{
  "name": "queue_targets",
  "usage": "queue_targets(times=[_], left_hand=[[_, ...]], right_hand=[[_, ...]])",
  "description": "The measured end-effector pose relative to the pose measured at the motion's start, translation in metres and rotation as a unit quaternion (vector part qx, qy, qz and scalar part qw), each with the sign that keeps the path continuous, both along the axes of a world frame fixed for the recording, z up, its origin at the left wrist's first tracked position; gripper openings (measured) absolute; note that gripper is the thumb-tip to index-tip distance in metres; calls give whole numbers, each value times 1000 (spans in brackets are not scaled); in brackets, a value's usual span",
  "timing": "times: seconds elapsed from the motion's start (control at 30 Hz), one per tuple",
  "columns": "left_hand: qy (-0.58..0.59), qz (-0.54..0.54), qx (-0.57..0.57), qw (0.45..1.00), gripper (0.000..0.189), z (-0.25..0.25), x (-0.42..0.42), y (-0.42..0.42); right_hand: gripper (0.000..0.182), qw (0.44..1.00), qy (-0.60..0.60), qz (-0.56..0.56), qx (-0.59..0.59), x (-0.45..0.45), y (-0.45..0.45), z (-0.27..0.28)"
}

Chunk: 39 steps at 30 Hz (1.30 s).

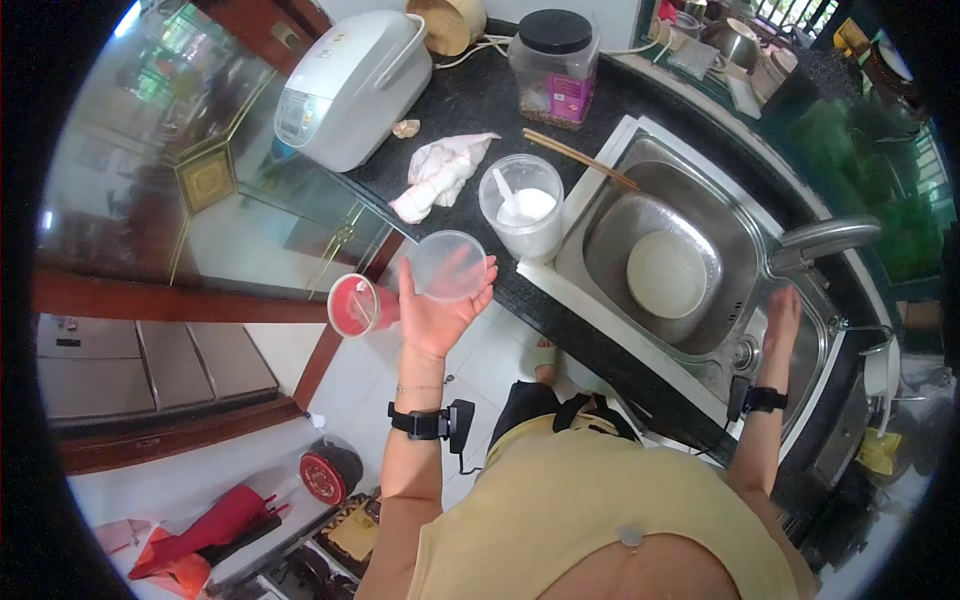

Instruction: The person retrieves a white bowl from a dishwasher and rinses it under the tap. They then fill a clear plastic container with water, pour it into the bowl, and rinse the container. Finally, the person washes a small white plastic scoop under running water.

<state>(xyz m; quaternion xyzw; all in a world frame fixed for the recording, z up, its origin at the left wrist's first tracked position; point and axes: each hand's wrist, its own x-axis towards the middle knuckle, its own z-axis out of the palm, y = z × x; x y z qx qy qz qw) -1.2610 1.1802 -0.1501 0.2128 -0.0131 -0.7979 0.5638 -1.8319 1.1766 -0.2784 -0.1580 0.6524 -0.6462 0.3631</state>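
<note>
On my upturned left hand (437, 319) rests a round translucent plastic lid (452, 264), thumb along its near side. Just beyond it, at the counter's edge, a clear plastic jar (525, 238) holds white powder and a white scoop (504, 186). My right hand (782, 319), slightly blurred, is over the small side basin of the steel sink (679, 180), close to the faucet (825, 236). Its fingers are extended and nothing shows in them. In the main basin lies a pale round bowl (667, 274); I cannot tell its contents.
A white rice cooker (352, 82), a crumpled cloth (444, 176) and a black-lidded plastic jar (555, 71) stand or lie on the dark counter (465, 94). Wooden chopsticks (574, 155) reach over the sink's rim. Lower left are a red bin (358, 306) and a glass-paned door (277, 199).
</note>
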Motion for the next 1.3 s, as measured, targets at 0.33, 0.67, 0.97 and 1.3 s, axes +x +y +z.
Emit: queue_targets(times=[0.33,0.67,0.97,1.3], left_hand=[[-46,-72,-5,996,90,-10,-4,24],[33,-265,52,962,89,-19,-87,1],[133,-370,152,907,74,-56,-250,-58],[29,-358,196,913,72,-63,-347,-73]], right_hand=[[49,971,229,-20,-68,-103,-24,16],[38,941,321,46,-99,-92,-38,23],[35,920,378,47,87,-65,-84,72],[35,905,410,87,65,-97,-98,44]])
